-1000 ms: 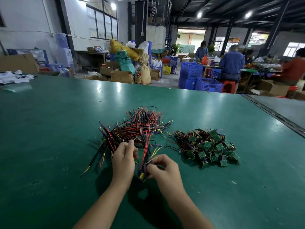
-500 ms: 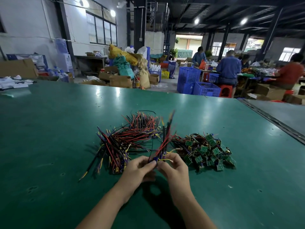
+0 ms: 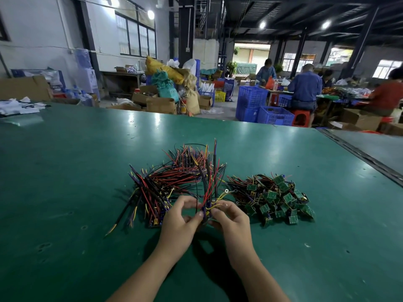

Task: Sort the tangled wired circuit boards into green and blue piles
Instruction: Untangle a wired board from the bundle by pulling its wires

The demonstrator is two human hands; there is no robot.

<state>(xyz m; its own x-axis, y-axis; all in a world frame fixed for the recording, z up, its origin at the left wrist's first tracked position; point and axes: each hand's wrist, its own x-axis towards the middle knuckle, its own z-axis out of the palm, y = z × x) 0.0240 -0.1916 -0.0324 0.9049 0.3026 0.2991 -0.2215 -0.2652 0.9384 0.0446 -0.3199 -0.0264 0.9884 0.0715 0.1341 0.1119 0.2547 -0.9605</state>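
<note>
Nearest: pinching one wired board (image 3: 204, 212) from both sides, with the curled fingertips of the left hand (image 3: 181, 219) and of the right hand (image 3: 231, 219), a little above the green table (image 3: 65, 171). Looks dark blue at the low end, but is small and half hidden by fingers, so cannot say for sure. Cannot tell either whether it is one board or two stuck together.

Held with the board end down and toward the body, and with its wires (image 3: 214, 166) standing up and away. Long axis therefore near to far, the top leaning a bit right. Overlapping in the view with the tangled heap (image 3: 189, 162) behind; cannot tell if free of it.

Just beyond the left hand, near its knuckles: what seems the blue pile (image 3: 157, 214), board ends near, long wires fanned to the far left. Beyond and to the right of the right hand: the green pile (image 3: 281, 197), squares mostly to the right.

Judging by colour, belongs on the left, so probably only a short move that way, closer for the left hand. Risk: dragging other wires along.

Far off, well apart: blue crates (image 3: 274, 115).
</note>
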